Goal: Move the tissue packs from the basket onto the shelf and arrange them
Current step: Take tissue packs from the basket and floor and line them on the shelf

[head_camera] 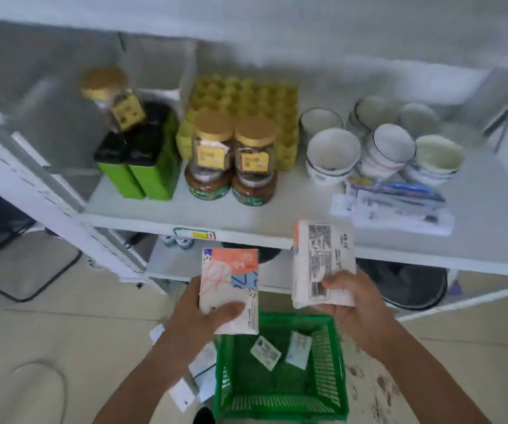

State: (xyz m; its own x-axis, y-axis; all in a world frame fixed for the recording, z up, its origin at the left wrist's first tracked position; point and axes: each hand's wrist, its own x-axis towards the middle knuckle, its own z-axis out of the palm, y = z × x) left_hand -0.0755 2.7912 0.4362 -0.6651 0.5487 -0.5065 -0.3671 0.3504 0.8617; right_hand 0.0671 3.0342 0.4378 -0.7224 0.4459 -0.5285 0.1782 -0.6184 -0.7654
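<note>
Two tissue packs are up out of the green basket (280, 393) and held in front of the white shelf (246, 209), one in each hand; the left hand (207, 313) has its fingers closed on the lower end of the patterned pack (229, 283), thumb across the face; the right hand (350, 298) has its fingers closed on the lower end of the label-side pack (323, 261), which already overlaps the shelf's front edge; both packs look light and soft, plastic-wrapped and likely a little slippery, so a broad pinch across the flat faces should serve better than a squeeze at the corner, which would probably dent them; two small packets (266, 351) lie on the basket floor; bare shelf in front of the jars (231, 166) and beside the stacked flat packs (393, 206) seems the natural landing place, well clear of the bowls (378, 148), which are breakable.
</note>
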